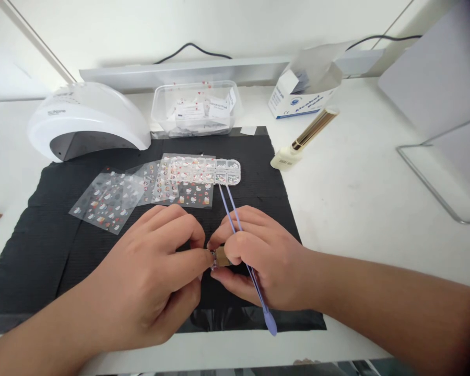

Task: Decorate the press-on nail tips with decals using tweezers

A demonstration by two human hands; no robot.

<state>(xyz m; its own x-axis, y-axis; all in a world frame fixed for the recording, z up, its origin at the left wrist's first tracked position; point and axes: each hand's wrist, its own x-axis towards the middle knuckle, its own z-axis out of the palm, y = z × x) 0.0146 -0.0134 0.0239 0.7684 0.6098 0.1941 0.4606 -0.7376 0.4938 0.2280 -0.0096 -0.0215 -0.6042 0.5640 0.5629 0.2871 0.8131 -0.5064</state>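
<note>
We see the black mat under both hands, sticker sheets and a clear gem box behind. Our left hand and right hand pinch a small tan piece between closed fingertips over the mat. The purple tweezers (tucked in the right hand) could snag and knock it loose, we judge.

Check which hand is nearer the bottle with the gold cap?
Right. The right hand is below and slightly left of the bottle, holding purple tweezers; the left hand sits farther left on the black mat.
</note>
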